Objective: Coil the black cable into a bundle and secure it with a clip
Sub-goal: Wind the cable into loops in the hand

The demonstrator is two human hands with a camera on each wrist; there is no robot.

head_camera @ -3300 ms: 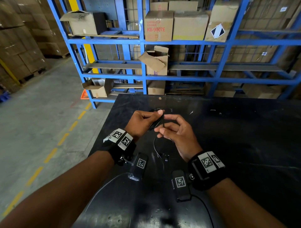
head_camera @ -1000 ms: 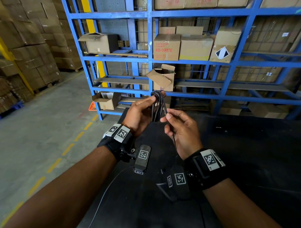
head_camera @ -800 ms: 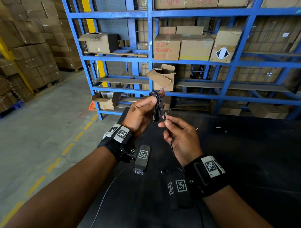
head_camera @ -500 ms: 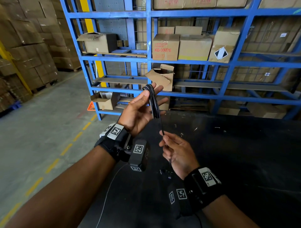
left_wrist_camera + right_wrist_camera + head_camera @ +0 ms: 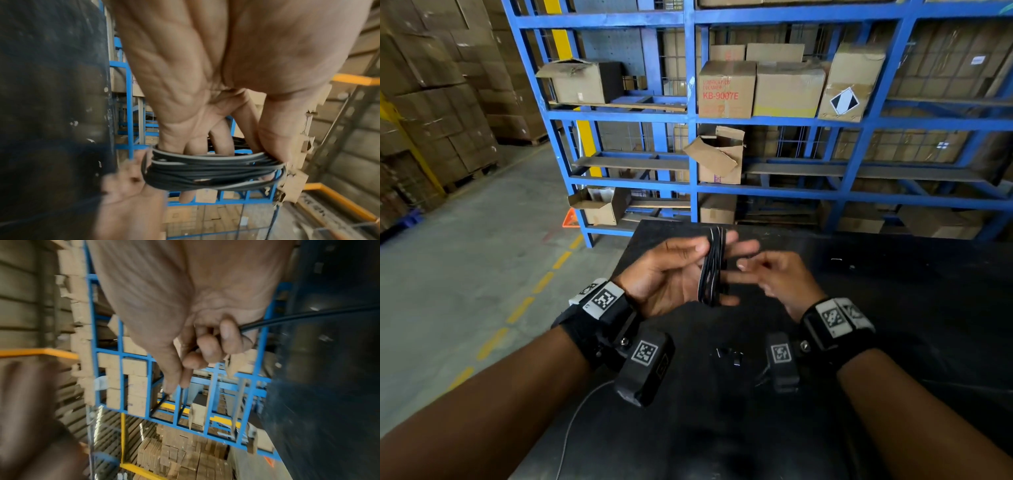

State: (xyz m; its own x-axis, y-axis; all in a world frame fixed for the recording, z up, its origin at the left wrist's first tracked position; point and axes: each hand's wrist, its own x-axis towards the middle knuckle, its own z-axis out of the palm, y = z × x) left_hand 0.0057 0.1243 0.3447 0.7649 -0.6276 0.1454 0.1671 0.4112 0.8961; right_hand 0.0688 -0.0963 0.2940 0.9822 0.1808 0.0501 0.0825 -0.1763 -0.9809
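The black cable (image 5: 711,267) is wound in several loops round the straightened fingers of my left hand (image 5: 671,274), held palm up above the black table (image 5: 911,308). The thumb presses the loops against the forefinger. In the left wrist view the coil (image 5: 211,170) crosses the fingers as a tight band. My right hand (image 5: 777,279) is just right of the coil, fingers curled. The right wrist view shows them gripping the loose cable strand (image 5: 267,321). A small black clip-like piece (image 5: 729,358) lies on the table between my wrists.
Blue steel racks (image 5: 690,120) with cardboard boxes (image 5: 726,89) stand just beyond the table's far edge. The table's left edge runs under my left forearm, with concrete floor (image 5: 465,274) and a dashed yellow line beyond it. Stacked cartons (image 5: 431,102) fill the far left.
My right hand has come up from below the left hand to beside the coil, bringing the loose strand with it. Both hands sit lower, and the hanging tail is shorter.
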